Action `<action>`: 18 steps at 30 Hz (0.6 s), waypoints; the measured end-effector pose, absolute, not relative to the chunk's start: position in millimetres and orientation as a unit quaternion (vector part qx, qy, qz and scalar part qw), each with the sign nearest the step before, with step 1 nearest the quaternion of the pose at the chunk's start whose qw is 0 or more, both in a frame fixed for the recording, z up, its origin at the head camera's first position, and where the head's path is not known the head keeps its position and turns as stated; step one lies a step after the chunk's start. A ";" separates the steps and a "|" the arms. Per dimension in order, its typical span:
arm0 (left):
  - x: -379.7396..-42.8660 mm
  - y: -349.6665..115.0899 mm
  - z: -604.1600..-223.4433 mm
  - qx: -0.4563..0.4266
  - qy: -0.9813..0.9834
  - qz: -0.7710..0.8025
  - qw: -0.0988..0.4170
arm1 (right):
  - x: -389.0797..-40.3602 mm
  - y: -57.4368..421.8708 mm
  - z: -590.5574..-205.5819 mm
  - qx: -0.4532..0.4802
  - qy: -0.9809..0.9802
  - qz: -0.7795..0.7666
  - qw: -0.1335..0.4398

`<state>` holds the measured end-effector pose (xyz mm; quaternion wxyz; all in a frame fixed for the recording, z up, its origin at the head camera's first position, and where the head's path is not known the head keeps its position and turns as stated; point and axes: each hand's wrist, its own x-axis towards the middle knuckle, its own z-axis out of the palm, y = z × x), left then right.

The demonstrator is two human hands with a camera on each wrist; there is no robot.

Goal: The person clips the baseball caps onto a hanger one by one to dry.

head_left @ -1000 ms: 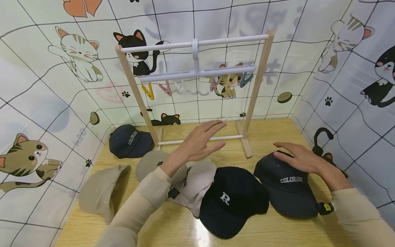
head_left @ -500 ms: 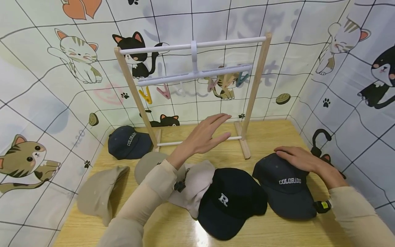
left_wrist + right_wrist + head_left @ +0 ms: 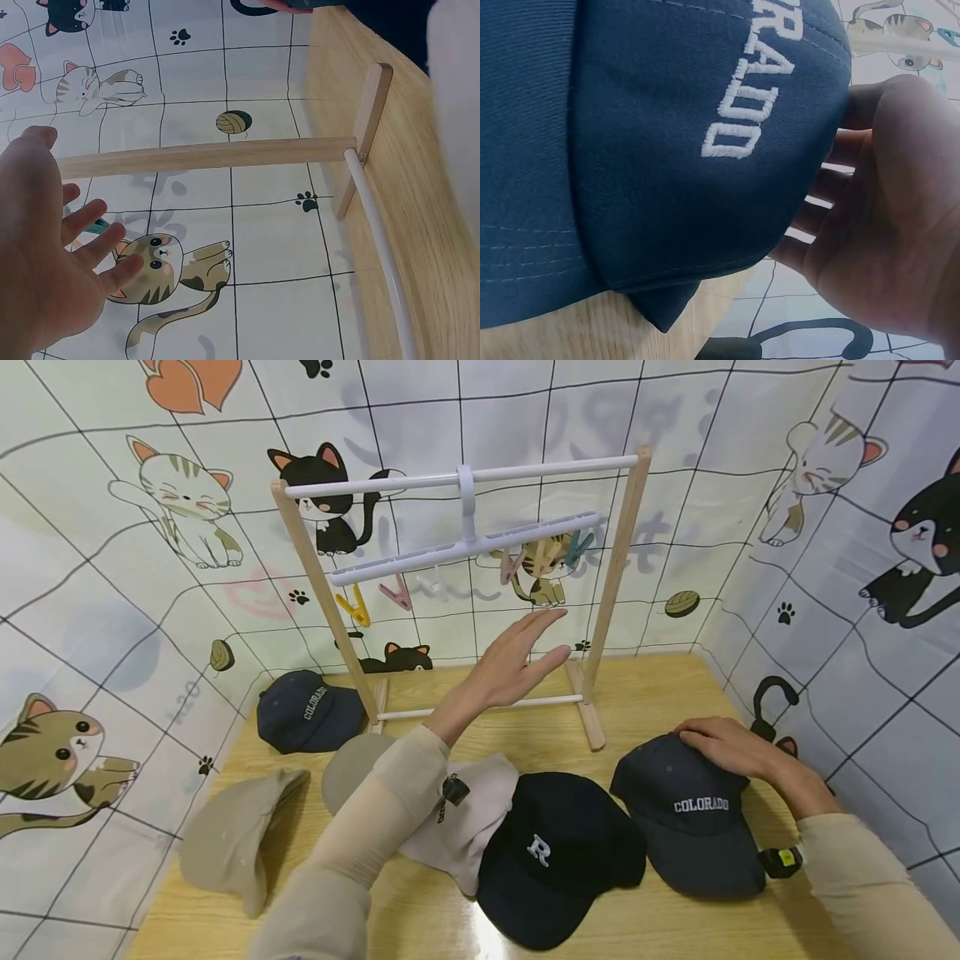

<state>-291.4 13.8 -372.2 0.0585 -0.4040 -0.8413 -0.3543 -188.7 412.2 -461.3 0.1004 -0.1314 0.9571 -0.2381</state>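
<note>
My left hand (image 3: 502, 672) is raised in front of the wooden rack (image 3: 615, 577), fingers spread and holding nothing. From the rack's top bar hangs a white clip hanger (image 3: 420, 557), with the left hand below it. At the right, my right hand (image 3: 723, 745) rests on the crown of a dark navy cap (image 3: 675, 781) lettered COLORADO. The right wrist view shows the fingertips (image 3: 791, 251) along the edge of the crown, partly hidden behind it. Beside that cap lies a black cap (image 3: 573, 827) with a white R.
Further left lie a pale crumpled cap (image 3: 480, 785), a beige cap (image 3: 348, 772) partly behind my left sleeve, and a khaki cap (image 3: 225, 839). Another navy cap (image 3: 300, 718) sits near the rack's left foot. Colourful clothespins (image 3: 352, 606) hang from the hanger. Patterned sheets surround the table.
My left hand has risen and moved slightly right toward the hanger. The right hand has come down onto the navy cap's crown. The hanger looks more tilted, its right end higher.
</note>
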 end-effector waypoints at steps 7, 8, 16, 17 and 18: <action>-301.8 26.8 -369.5 -0.386 -0.835 -0.386 0.060 | -186.5 416.5 -459.9 -0.129 0.957 -0.243 0.092; -303.5 28.5 -369.6 -0.383 -0.834 -0.393 0.061 | -185.9 417.1 -458.9 -0.127 0.957 -0.244 0.092; -318.9 40.8 -370.7 -0.360 -0.827 -0.425 0.071 | -180.2 420.4 -454.4 -0.116 0.955 -0.261 0.084; -320.5 41.9 -370.4 -0.357 -0.828 -0.427 0.069 | -179.5 420.7 -454.0 -0.115 0.954 -0.264 0.080; -321.9 43.0 -370.2 -0.354 -0.829 -0.429 0.066 | -178.7 421.0 -453.6 -0.114 0.954 -0.268 0.076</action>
